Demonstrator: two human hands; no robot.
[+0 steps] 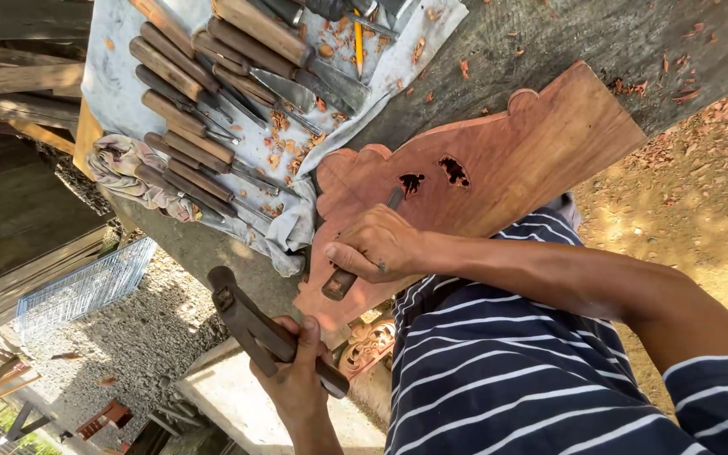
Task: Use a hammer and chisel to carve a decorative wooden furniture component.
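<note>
One reddish carved wood panel [507, 160] across the bench at centre, two pierced holes in it; one white cloth [128, 76] far left bearing over a dozen wooden-handled chisels [187, 93]; right hand [377, 244] clamped on one chisel [355, 261] at the panel; left hand [297, 379] gripping one mallet [263, 333] nearer.

Reddish-brown board [499, 160], navy shirt [499, 371] (white stripes), grey cloth [120, 84]

Left hand [378, 246] grips chisel [362, 253] on panel [499, 168]; right hand [301, 379] mallet [267, 330].
</note>
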